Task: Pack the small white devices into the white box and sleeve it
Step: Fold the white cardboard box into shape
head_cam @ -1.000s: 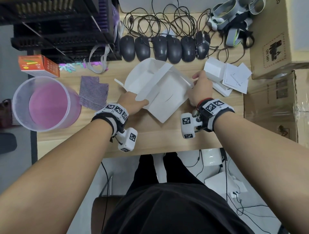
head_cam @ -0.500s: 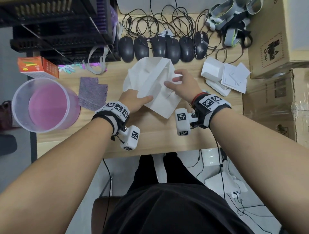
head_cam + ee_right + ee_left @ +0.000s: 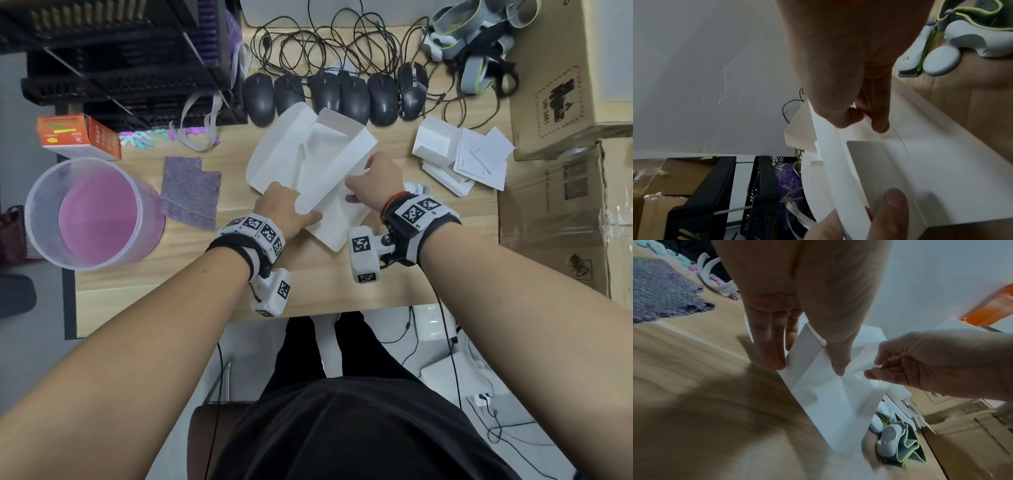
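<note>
Between both hands: the white box (image 3: 318, 164), an unfolded cardboard blank, not yet a closed form, near corner pointing back between the wrists, long axis running away and to the right, far flap raised just short of the row of computer mice (image 3: 337, 97). Left hand (image 3: 279, 210) on the near left edge, fingers (image 3: 772, 344) straight and pressing down beside a raised panel, thumb laid flat on the sheet. Right hand (image 3: 375, 181) on the near right side, thumb and fingertips (image 3: 878, 123) pinching a thin upright flap of the same card. Both about equally near; only the right pinching, so probably the one to carry the fold over while the left pins the base. Small white devices (image 3: 887, 446) with grey-green straps off to the right of the right hand, just past the sheet's right edge, partly hidden in the head view; none inside the box yet. Further right, a small stack of white cartons and leaflets (image 3: 459, 156), possibly the sleeve, hard to tell. Against the head view half a second back: right hand then spread flat over the sheet's middle, now drawn to the right edge and closed on the flap; far flap now standing higher; left hand in much the same place.
</note>
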Demonstrator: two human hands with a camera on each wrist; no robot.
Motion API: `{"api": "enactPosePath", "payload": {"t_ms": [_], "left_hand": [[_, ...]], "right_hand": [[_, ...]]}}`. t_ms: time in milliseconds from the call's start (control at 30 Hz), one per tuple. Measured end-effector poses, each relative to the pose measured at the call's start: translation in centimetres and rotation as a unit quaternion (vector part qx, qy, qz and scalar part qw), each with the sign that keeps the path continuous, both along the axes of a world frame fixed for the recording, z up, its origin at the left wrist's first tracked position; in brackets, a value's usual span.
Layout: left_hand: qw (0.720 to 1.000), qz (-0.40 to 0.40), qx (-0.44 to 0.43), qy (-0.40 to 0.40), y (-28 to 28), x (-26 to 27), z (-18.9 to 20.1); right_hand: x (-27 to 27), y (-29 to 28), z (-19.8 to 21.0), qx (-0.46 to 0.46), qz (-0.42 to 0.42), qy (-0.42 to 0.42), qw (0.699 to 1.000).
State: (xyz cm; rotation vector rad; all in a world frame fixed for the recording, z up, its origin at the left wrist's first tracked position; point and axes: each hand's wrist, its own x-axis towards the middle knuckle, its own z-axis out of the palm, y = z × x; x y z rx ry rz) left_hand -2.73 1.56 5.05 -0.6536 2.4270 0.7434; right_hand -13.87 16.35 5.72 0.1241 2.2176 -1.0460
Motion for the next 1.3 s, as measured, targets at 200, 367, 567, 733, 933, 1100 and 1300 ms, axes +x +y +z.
{"api": "enactPosePath", "payload": {"t_ms": [200, 367, 567, 733, 933, 1100, 1300], "left_hand": [[1.0, -0.008, 0.001, 0.002, 0.6, 0.1, 0.0], [0.999, -0.028, 0.039, -0.016, -0.2, 0.4, -0.1], [0.992, -0.072, 0.087, -0.052, -1.1, 0.5, -0.5], [0.993, -0.095, -0.03, -0.064, -0.6, 0.6, -0.6], [0.983, -0.112, -0.106, 0.098, 0.9, -0.8, 0.3], [0.995, -0.042, 0.01, 0.09, 0.8, -1.4, -0.7], [0.992, 0.095, 0.044, 0.075, 0.3, -1.0, -2.8]], "right_hand": [[0.4, 0.0, 0.1, -0.105, -0.036, -0.117, 0.987], [-0.7, 2.4, -1.3, 0.016, 0.068, 0.099, 0.993], [-1.7, 3.7, -1.8, 0.046, 0.154, 0.142, 0.977], [-2.1, 3.5, -1.3, -0.002, 0.173, 0.12, 0.978], [-1.4, 3.4, -1.6, -0.011, 0.163, 0.079, 0.983], [-0.9, 4.1, -2.2, -0.027, 0.142, 0.021, 0.989], [-0.6, 5.2, -2.9, 0.064, 0.093, -0.086, 0.99]]}}
